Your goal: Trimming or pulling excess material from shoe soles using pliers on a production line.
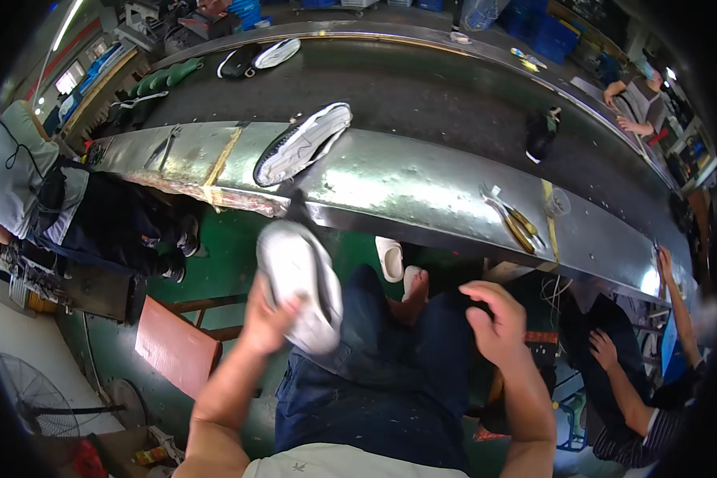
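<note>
A white shoe (295, 259) is held above my left thigh, with my left hand (269, 319) closed around its side and the thumb across it. The shoe is slightly blurred. My right hand (498, 323) is raised over my right knee, fingers apart and nothing in it. Ahead of the left hand, a white shoe with a black edge (304, 147) lies tilted across the metal ledge (398, 179). Farther right on that ledge lie yellow-handled pincers (520, 229), beside a small clear cup (558, 202).
Beyond the ledge runs a long dark belt-like surface (430, 103) with a white-and-black shoe pair (275, 54) and a black shoe (542, 135). People stand or sit at left, right and far right. A pinkish-brown stool (175, 346) and a fan (36, 406) are at left.
</note>
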The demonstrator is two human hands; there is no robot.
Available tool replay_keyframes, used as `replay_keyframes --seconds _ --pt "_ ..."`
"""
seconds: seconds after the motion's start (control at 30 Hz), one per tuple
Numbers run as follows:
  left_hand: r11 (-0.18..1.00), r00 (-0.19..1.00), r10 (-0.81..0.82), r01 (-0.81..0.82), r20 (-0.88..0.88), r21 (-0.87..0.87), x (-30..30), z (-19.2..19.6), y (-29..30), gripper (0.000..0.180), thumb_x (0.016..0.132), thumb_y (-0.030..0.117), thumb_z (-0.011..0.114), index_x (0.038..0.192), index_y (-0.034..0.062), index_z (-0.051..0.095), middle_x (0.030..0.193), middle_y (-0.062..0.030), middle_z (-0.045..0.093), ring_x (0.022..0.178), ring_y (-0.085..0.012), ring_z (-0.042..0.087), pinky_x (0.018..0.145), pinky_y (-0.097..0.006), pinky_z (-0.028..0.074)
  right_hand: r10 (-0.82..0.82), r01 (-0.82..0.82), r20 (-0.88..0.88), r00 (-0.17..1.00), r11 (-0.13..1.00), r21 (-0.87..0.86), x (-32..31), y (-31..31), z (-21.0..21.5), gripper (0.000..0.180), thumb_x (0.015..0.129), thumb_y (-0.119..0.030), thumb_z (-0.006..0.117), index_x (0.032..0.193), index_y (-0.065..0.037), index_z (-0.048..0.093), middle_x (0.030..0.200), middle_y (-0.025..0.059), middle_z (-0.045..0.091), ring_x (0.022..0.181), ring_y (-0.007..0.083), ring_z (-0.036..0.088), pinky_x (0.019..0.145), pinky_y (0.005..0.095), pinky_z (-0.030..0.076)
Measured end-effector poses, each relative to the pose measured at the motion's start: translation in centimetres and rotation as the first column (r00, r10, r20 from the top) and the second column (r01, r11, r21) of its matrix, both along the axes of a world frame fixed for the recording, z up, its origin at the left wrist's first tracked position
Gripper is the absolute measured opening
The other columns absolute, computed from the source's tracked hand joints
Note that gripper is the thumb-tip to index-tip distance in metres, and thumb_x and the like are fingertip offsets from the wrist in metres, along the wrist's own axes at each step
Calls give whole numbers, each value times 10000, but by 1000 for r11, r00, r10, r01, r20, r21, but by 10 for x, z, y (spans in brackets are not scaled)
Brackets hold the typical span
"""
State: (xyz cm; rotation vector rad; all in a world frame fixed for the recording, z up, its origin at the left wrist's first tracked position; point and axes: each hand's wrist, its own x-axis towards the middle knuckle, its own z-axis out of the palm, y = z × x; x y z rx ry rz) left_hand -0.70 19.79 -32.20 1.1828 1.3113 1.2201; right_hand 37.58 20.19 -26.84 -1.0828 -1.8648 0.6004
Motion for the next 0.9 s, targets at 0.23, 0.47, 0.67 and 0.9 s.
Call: replay_keyframes --seconds 0.23,0.47,0.67,0.9 --pt "900 665 436 -326 -606 290 -156 82 215 1021 796 361 820 1573 -32 285 1309 -266 637 1148 -326 663 984 -378 515 356 -171 -315 880 854 491 -32 -71 107 216 913 -241 675 1077 -102 649 829 75 605 753 267 623 713 434 534" --pt "966 104 255 -74 -961 248 -127 49 309 781 873 508 697 1444 1 529 1412 -274 571 1352 -395 519 1130 -411 413 725 -223 -229 650 470 854 -66 -24 138 33 970 -149 601 941 -133 592 845 13 543 746 162 548 626 312 425" --pt "1000 373 1 -9 -928 -3 -42 66 310 737 869 570 708 1267 -49 655 1282 -297 644 1223 -414 612 1073 -438 455 662 -286 -65 746 408 867 -61 -18 128 58 1005 -170 560 959 -135 564 865 12 554 760 156 552 618 312 415" --pt "978 838 -158 206 -522 34 -39 34 179 587 868 356 822 1213 -93 666 984 -174 758 854 -174 702 784 -358 566 -325 203 383 865 923 326 14 74 23 362 899 -164 695 1205 15 622 1218 247 635 1141 449 597 1003 508 469"
